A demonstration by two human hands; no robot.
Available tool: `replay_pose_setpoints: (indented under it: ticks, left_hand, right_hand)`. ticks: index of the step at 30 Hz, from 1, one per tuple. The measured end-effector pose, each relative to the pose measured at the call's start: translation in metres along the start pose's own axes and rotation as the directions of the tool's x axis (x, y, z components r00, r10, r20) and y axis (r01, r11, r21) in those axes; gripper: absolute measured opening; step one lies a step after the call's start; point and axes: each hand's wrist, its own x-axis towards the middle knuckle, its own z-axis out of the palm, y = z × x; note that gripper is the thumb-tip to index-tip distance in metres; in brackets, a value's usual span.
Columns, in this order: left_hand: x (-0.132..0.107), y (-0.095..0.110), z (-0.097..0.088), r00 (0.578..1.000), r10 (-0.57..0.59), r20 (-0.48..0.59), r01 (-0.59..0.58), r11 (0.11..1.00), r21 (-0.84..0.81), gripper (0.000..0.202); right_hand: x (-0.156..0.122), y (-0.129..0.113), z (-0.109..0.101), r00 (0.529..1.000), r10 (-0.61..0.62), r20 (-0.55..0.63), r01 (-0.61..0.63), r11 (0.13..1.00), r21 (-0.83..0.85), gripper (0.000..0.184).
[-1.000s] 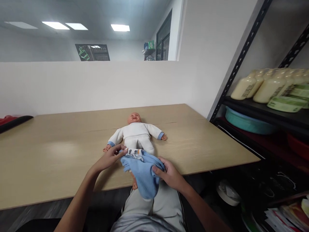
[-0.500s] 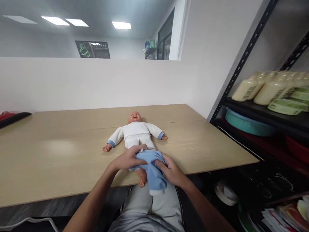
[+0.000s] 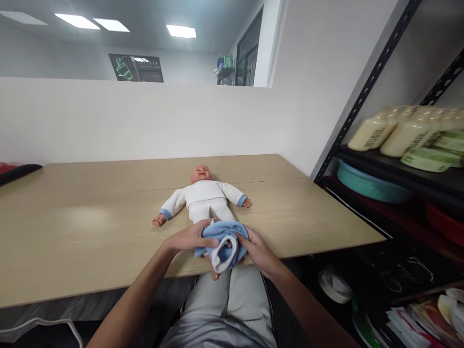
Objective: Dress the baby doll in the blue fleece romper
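A baby doll (image 3: 205, 193) lies on its back on the table, its head away from me, in a white top and white trousers with blue cuffs at the wrists. Over its lower legs, at the table's near edge, I hold a small blue garment (image 3: 226, 229) bunched up, with a white-edged opening facing me. My left hand (image 3: 190, 236) grips its left side, thumb on top. My right hand (image 3: 258, 250) is closed round its right side, fingers partly hidden by the cloth. One doll foot (image 3: 215, 274) shows below the garment.
The wooden table (image 3: 90, 241) meets a white wall with a window at the back. On the right, a black shelf unit (image 3: 362, 157) carries cream bottles (image 3: 408, 135) and a teal basin (image 3: 373, 183). A tape roll (image 3: 335, 286) lies lower down, beside the table.
The blue garment's hanging tube has been gathered up, and its white-edged opening now turns toward me. Both hands still grip it in nearly the same place. The doll's body lies as before.
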Motion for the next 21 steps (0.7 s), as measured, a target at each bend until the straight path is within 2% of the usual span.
replay_pose_setpoints:
  ticks: [3, 7, 9, 12, 14, 17, 21]
  left_hand:
    - [0.001, 0.004, 0.003, 0.993, -0.122, 0.002, 0.122, 0.992, 0.045, 0.059]
    - [0.003, 0.003, 0.006, 0.992, -0.121, -0.044, 0.119, 0.991, -0.054, 0.050]
    - [0.002, -0.001, 0.006, 0.990, -0.127, -0.056, 0.122, 0.990, -0.077, 0.051]
    - [0.001, -0.006, 0.005, 0.988, -0.147, -0.039, 0.145, 0.988, -0.042, 0.049]
    - [0.001, -0.005, 0.006, 0.992, -0.125, 0.000, 0.125, 0.992, -0.024, 0.049]
    - [0.002, 0.002, 0.010, 0.994, -0.101, 0.044, 0.100, 0.995, 0.019, 0.051]
    - [0.004, 0.015, 0.020, 0.990, -0.136, 0.039, 0.127, 0.974, 0.188, 0.052]
  right_hand:
    - [0.001, 0.004, 0.007, 0.990, 0.134, -0.043, -0.129, 0.986, 0.108, 0.058]
    - [-0.006, -0.005, 0.010, 0.976, 0.217, -0.014, -0.211, 0.961, 0.176, 0.058]
    - [-0.011, -0.014, 0.009, 0.978, 0.200, 0.062, -0.207, 0.967, 0.145, 0.060]
    - [-0.019, -0.021, 0.006, 0.982, 0.121, 0.144, -0.122, 0.993, -0.002, 0.063]
    - [-0.022, -0.019, 0.005, 0.995, 0.061, 0.084, -0.050, 0.991, -0.125, 0.057]
    - [-0.027, -0.007, 0.003, 0.995, -0.033, -0.099, -0.002, 0.942, -0.337, 0.037]
    - [-0.037, 0.013, 0.002, 0.937, -0.179, -0.301, -0.041, 0.798, -0.602, 0.033]
